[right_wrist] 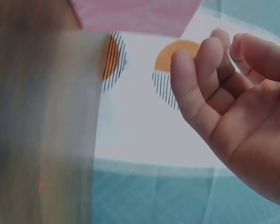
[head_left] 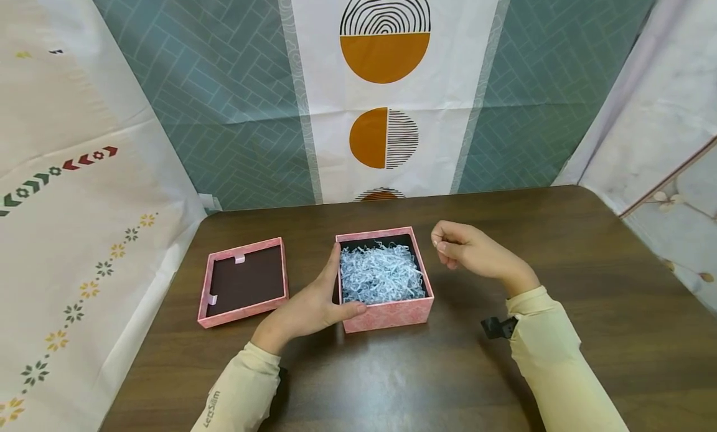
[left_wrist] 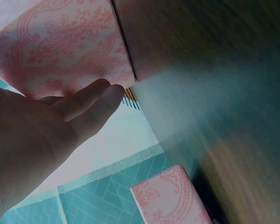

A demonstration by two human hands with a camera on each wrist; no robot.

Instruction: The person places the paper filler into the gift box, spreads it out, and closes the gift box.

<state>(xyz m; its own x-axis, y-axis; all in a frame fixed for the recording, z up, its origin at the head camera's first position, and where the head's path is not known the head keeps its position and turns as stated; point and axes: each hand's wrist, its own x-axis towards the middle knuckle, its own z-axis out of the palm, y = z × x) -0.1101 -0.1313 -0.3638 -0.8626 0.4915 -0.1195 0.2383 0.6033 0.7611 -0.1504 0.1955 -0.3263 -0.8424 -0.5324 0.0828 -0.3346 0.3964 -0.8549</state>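
A person's left hand (head_left: 310,307) gripped the near-left corner of an open pink patterned cardboard box (head_left: 386,314) at mid-table, already filled with pale blue shredded paper (head_left: 381,273). The right hand (head_left: 470,251) hovered beside it, loosely curled, empty. The pink lid (head_left: 242,282) lay upturned, not yet replaced.

A makeshift recording booth or staged set is suggested: a dark wood-grain tabletop (head_left: 560,282) is enclosed by hung patterned sheets, a teal herringbone backdrop (head_left: 224,96) with an orange-circle banner (head_left: 386,77), and creased floral cloths (head_left: 67,233) at the sides.
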